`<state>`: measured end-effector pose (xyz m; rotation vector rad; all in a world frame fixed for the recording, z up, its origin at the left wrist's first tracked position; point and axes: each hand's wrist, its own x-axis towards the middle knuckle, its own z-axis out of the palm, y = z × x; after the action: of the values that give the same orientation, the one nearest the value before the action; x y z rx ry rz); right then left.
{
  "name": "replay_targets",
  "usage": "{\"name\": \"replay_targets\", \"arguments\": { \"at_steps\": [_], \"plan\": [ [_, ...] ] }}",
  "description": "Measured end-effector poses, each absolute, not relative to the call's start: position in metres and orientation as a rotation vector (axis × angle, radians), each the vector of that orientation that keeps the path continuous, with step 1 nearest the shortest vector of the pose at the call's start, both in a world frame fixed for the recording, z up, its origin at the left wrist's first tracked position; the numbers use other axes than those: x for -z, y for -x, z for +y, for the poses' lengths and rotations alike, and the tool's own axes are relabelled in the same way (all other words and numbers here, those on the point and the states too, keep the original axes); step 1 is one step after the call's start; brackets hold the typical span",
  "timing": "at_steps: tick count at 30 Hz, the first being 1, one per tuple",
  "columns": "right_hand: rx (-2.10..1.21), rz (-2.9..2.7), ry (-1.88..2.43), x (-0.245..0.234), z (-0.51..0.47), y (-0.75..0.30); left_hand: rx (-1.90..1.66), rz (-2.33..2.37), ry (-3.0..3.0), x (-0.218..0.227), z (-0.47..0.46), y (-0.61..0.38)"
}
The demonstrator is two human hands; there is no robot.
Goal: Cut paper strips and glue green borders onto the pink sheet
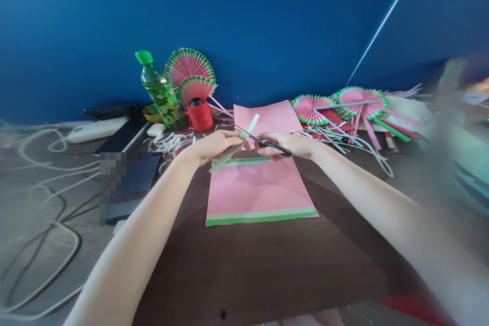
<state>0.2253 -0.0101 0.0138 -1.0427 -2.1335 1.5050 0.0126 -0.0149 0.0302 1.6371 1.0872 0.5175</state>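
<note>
Pinched in my left hand (221, 143) is a pale green paper strip (229, 155), which slants up past the fingers. My right hand (277, 143) grips a pair of scissors (273, 147) with dark handles. The blades point left and reach the strip beside my left fingers; whether they are parted is too small to tell. Below both hands lies a pink paper sheet (260, 188) with green bands along its near and far edges. Behind the hands rests another pink sheet (267, 117), its far edge raised against the wall.
Left of the sheets stand a green-capped bottle (160, 91), a red thread spool (200, 114) and a folded paper fan (191, 69). More pink-green fans (359, 102) and loose strips lie at the right. A dark phone-like slab (133, 178) and white cables (72, 234) occupy the left side.
</note>
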Motion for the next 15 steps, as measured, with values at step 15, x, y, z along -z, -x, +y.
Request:
{"name": "replay_targets", "arguments": {
  "at_steps": [15],
  "plan": [
    [-1.463,-2.167,1.019,-0.0123,-0.0117,-0.2247,-0.523,1.047,-1.613,-0.0256,-0.0106,-0.0110]
  ]
}}
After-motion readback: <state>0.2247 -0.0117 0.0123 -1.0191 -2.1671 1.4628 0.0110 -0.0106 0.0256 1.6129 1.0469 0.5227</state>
